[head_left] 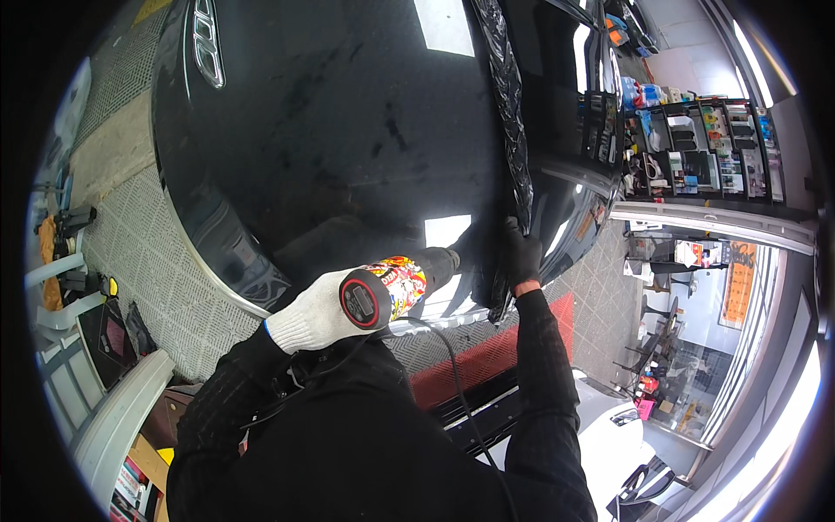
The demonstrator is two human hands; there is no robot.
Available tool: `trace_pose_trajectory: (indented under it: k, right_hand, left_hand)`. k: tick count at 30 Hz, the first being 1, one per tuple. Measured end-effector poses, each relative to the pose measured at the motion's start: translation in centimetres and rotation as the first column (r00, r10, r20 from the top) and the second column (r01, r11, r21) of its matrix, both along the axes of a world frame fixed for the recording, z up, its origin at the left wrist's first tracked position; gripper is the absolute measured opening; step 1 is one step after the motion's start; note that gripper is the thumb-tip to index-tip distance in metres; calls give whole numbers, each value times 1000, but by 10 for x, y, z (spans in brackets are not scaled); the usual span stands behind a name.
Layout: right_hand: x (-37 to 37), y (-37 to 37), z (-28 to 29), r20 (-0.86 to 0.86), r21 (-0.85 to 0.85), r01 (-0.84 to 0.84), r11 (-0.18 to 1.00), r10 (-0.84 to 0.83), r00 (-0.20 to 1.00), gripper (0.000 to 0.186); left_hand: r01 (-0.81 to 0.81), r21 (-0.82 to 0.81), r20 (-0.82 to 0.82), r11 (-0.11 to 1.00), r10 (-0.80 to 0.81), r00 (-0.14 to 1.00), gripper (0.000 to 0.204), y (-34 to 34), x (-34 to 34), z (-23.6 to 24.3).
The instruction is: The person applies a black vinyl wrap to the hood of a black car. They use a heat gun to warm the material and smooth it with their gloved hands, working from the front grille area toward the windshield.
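Note:
My left hand [311,315], in a white knit glove, is wrapped around a heat gun [403,284] covered in colourful stickers, with a small round display at its back end. Its dark nozzle points right, over the edge of a black car hood [348,139]. My right hand [523,257], in a black glove, grips a bunched, wrinkled strip of black film [513,130] that runs lengthwise along the right part of the hood. The film's loose end hangs below that hand. Dark smudges mark the hood's glossy surface.
The heat gun's black cord [457,374] runs down past my body. A red floor grating [487,357] lies below the car's edge, and a white car [600,413] stands behind at the lower right. Shelves with supplies [704,148] line the right wall. Assorted gear [65,252] is at the left.

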State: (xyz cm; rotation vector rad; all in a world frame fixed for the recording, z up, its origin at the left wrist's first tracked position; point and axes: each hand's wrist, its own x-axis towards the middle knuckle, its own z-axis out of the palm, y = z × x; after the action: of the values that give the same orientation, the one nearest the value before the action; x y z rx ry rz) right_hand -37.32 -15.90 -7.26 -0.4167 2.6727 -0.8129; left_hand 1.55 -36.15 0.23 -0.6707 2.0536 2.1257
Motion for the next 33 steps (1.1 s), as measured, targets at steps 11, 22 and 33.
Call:
trace_pose_trajectory:
  k: [11, 22, 33]
  right_hand:
    - [15, -5, 22, 66, -67, -36, 997, 40, 997, 62]
    - [22, -11, 27, 27, -46, -111, 993, 112, 993, 78]
    - [23, -6, 31, 125, -207, -91, 974, 119, 985, 75]
  left_hand:
    - [-11, -57, 40, 998, 14, 999, 64, 2, 7, -1]
    - [-44, -125, 10, 991, 45, 999, 65, 5, 11, -1]
    - [-118, -58, -41, 991, 115, 992, 56, 1, 8, -5]
